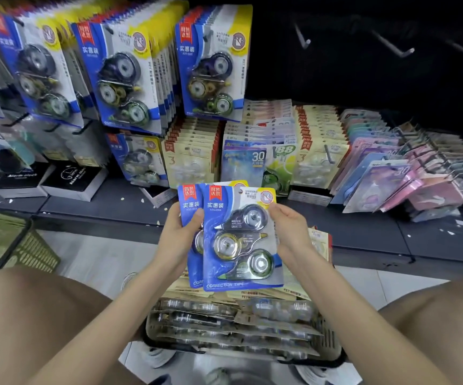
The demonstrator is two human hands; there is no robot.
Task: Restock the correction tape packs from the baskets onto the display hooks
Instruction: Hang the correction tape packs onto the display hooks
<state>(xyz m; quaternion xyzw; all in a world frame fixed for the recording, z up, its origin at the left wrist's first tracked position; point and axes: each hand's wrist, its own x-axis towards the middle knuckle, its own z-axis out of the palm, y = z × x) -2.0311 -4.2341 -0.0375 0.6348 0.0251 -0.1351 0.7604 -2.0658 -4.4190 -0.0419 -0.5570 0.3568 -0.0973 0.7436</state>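
Observation:
Two blue correction tape packs [241, 240] are held upright in front of me, one overlapping the other. My left hand [179, 237] grips their left edge, thumb on the front. My right hand [291, 232] pinches the front pack's right edge near its top. Below them a dark basket [333, 348] on the floor holds several beige-carded packs with clear blisters. Full rows of matching blue packs [210, 65] hang on hooks at the upper left. Bare display hooks [303, 40] stick out of the dark panel at the upper right.
A green basket [8, 240] stands at the left on the floor. Beige and pastel packs [319, 151] fill the lower hooks ahead. Black alarm clock boxes [74, 182] sit on the dark shelf [113, 209], which carries bits of debris. My knees frame the basket.

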